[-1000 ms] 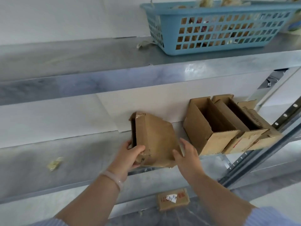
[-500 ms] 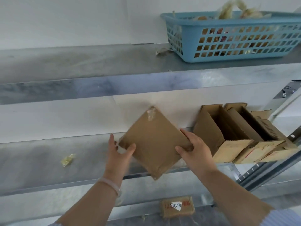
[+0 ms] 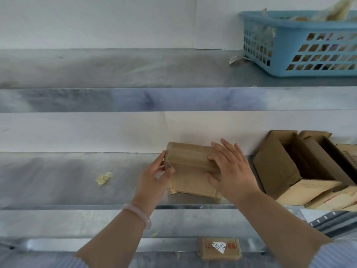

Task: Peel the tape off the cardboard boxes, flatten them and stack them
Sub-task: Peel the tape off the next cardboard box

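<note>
At the bottom middle of the frame, a small closed box [image 3: 220, 248] with a white label is sitting on the lowest shelf. I think it is not yet done.

Just above it, the left hand [image 3: 154, 176], with a pale bracelet [image 3: 139, 213] on its wrist, is curling its thumb and fingers round the left edge of the flat box [image 3: 190, 165]. The right hand [image 3: 229, 171] is lying open on the box's right side, fingers straight and spread, pushing down. The flat box is lying on the middle shelf [image 3: 58, 180], in the middle of the frame and close to the front lip.

The job right now seems to be pressing this box flat. To do it well, the left hand should be keeping a firm hold so the box is not sliding on the smooth metal. The right hand should be pushing with the whole palm along the folds, not just with the fingertips. The front corners are looking bent and a bit lifted, so they are needing a push too. I cannot tell if any tape is left on top.

At the right edge of the frame, some open boxes [image 3: 286, 165] are leaning together – not yet flattened. To the left, a yellow tape scrap [image 3: 103, 178] is lying on the same shelf.

Far away, in the upper right, a blue basket [image 3: 301, 53] is sitting on the top shelf [image 3: 116, 68] – it seems to be holding peeled tape.
</note>
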Motion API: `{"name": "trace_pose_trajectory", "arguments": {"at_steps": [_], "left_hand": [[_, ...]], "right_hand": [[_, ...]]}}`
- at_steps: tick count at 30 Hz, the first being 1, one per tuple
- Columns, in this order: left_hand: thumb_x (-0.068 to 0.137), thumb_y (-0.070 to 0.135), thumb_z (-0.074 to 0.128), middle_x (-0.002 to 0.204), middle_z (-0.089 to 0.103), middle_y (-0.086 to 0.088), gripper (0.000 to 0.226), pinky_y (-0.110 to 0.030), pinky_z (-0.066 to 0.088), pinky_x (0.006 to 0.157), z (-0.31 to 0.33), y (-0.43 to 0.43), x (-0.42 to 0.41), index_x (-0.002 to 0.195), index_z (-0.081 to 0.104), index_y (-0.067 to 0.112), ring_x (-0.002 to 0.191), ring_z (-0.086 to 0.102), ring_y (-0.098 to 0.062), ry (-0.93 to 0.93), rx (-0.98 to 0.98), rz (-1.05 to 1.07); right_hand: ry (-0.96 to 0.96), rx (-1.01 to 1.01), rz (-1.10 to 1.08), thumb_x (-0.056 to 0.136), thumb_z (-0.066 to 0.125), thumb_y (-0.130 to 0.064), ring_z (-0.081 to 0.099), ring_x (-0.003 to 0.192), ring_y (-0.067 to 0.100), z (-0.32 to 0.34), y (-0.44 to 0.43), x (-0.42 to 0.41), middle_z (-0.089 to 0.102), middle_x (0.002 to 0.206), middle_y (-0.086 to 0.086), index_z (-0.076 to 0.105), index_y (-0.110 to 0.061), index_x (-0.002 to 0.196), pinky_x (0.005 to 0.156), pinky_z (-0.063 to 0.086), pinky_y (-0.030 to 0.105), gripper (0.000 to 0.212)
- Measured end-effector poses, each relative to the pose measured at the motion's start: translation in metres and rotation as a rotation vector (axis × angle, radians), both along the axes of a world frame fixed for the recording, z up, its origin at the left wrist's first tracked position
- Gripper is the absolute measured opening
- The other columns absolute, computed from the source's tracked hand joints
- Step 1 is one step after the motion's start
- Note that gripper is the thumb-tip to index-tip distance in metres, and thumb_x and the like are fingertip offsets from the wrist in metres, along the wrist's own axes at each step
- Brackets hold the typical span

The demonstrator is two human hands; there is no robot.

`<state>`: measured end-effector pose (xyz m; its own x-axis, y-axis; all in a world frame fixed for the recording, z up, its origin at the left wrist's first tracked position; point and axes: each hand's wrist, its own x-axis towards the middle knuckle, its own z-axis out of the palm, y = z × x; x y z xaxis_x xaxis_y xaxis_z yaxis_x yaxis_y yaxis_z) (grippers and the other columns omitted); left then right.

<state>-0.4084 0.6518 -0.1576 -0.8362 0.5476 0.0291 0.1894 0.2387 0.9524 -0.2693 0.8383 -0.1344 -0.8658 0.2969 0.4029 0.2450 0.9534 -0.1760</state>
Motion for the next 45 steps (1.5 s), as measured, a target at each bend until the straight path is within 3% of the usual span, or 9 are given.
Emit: {"name": "trace_pose_trajectory", "arguments": {"at_steps": [6,11,15,20,26,29,33,36,45], "left_hand": [[0.09,0.024,0.064,0.099,0.071,0.019,0.042,-0.015,0.049,0.081,-0.001,0.002,-0.005,0.127,0.056,0.043,0.093,0.065,0.006,-0.026,-0.013,0.01],[0.082,0.027,0.074,0.082,0.07,0.017,0.015,-0.013,0.05,0.067,-0.009,0.003,-0.001,0.09,0.063,0.033,0.081,0.067,-0.001,-0.108,-0.024,0.197],[0.086,0.022,0.071,0.091,0.073,-0.001,0.013,-0.036,0.056,0.084,-0.008,0.015,0.01,0.097,0.069,0.016,0.086,0.067,-0.015,-0.411,0.072,0.138],[0.088,0.022,0.069,0.098,0.072,-0.005,0.013,-0.03,0.054,0.075,0.001,0.029,0.016,0.097,0.064,0.014,0.094,0.068,-0.014,-0.76,0.216,0.153],[0.087,0.024,0.07,0.088,0.073,0.002,0.013,-0.032,0.053,0.077,0.002,0.038,0.019,0.094,0.066,0.014,0.089,0.067,-0.01,-0.803,0.218,0.218],[0.086,0.025,0.071,0.084,0.072,0.002,0.01,-0.029,0.051,0.072,-0.001,0.04,0.018,0.088,0.066,0.016,0.083,0.067,-0.012,-0.713,0.188,0.249],[0.08,0.035,0.075,0.075,0.063,0.012,0.019,-0.011,0.041,0.054,-0.006,0.035,0.017,0.077,0.058,0.027,0.067,0.059,-0.002,-0.119,-0.065,0.3],[0.076,0.044,0.074,0.073,0.059,0.011,0.028,-0.021,0.039,0.053,-0.007,0.031,0.01,0.073,0.05,0.029,0.062,0.054,-0.003,0.132,-0.183,0.288],[0.083,0.05,0.059,0.073,0.063,0.019,0.015,-0.033,0.052,0.072,-0.004,0.039,0.012,0.075,0.057,0.038,0.074,0.062,-0.006,0.219,-0.344,0.329]], "right_hand": [[-0.183,0.117,0.066,0.093,0.052,-0.038,0.033,0.141,0.02,0.0,-0.017,-0.022,0.038,0.153,-0.006,0.029,-0.037,0.15,0.118,0.019,0.045,0.061],[-0.154,0.067,0.051,0.09,0.06,-0.034,0.043,0.136,0.021,0.003,0.0,-0.029,0.046,0.148,-0.006,0.041,-0.035,0.145,0.116,0.027,0.041,0.059],[-0.136,0.053,0.046,0.086,0.064,-0.031,0.047,0.133,0.022,0.0,0.001,-0.031,0.051,0.144,-0.004,0.046,-0.033,0.143,0.112,0.032,0.044,0.06],[-0.126,0.043,0.035,0.086,0.065,-0.03,0.046,0.134,0.021,0.0,-0.001,-0.031,0.05,0.145,-0.004,0.046,-0.034,0.143,0.112,0.032,0.045,0.06],[-0.139,0.032,0.023,0.088,0.063,-0.033,0.043,0.136,0.02,-0.001,-0.002,-0.031,0.047,0.147,-0.007,0.042,-0.036,0.144,0.114,0.03,0.044,0.06],[-0.121,0.029,0.02,0.086,0.066,-0.031,0.046,0.134,0.022,-0.002,-0.002,-0.03,0.05,0.145,-0.005,0.045,-0.035,0.143,0.112,0.032,0.046,0.06],[-0.121,0.026,0.02,0.086,0.066,-0.032,0.046,0.134,0.022,-0.002,-0.002,-0.031,0.05,0.145,-0.006,0.045,-0.036,0.143,0.113,0.032,0.046,0.061],[-0.117,0.039,0.026,0.086,0.065,-0.032,0.046,0.134,0.022,-0.003,-0.002,-0.031,0.05,0.144,-0.006,0.045,-0.036,0.143,0.113,0.033,0.045,0.06],[-0.144,0.027,0.009,0.089,0.061,-0.033,0.043,0.136,0.021,-0.002,-0.001,-0.036,0.048,0.146,-0.005,0.042,-0.036,0.144,0.115,0.029,0.043,0.059]]}}
